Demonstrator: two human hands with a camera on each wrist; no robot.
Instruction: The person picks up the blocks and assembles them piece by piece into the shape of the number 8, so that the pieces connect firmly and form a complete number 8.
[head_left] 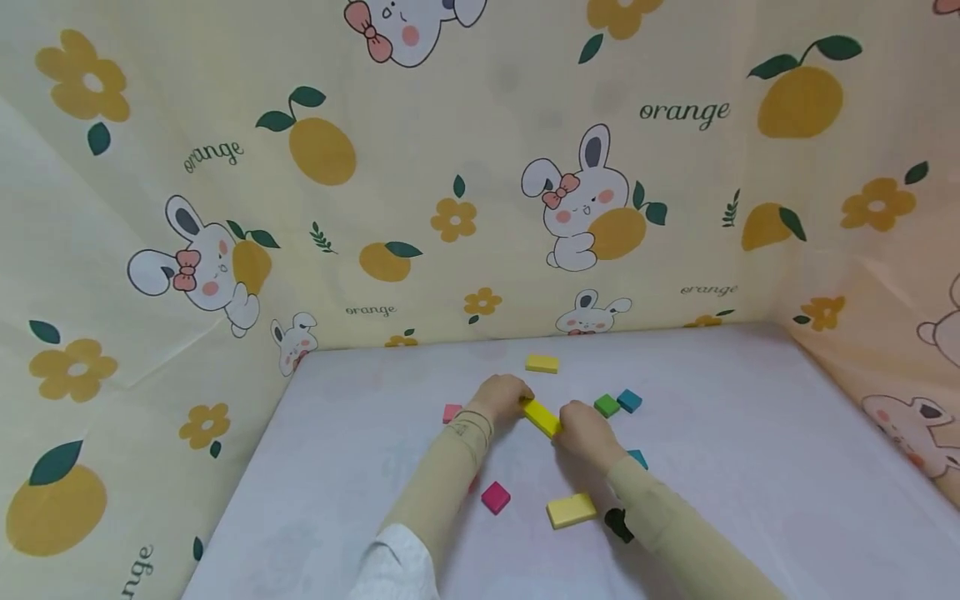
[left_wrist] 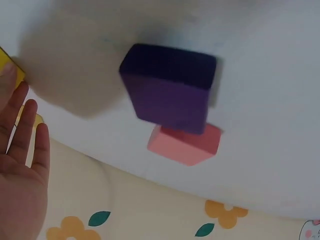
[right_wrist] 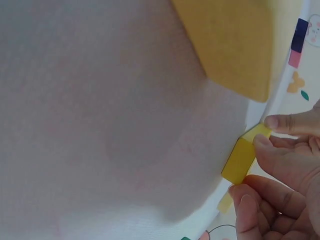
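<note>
A bright yellow oblong block (head_left: pixel 542 418) lies slantwise between both hands. The left hand (head_left: pixel 501 397) pinches its far left end; in the left wrist view the thumb presses the block's corner (left_wrist: pixel 9 66) while the other fingers (left_wrist: pixel 40 150) stretch out. From the near right end, the right hand (head_left: pixel 591 435) holds the same block between thumb and fingers, as the right wrist view shows the block (right_wrist: pixel 240 159) close in front of the fingertips. A purple block (left_wrist: pixel 170 100) stands beside a pink block (left_wrist: pixel 187 145) near the left hand.
Pale yellow blocks lie at the back (head_left: pixel 542 363) and front (head_left: pixel 572 510). A green block (head_left: pixel 607 406) and blue block (head_left: pixel 630 401) sit right of the hands, with a teal block (head_left: pixel 637 459) partly behind the right arm. A red block (head_left: pixel 496 497) lies near the left forearm.
</note>
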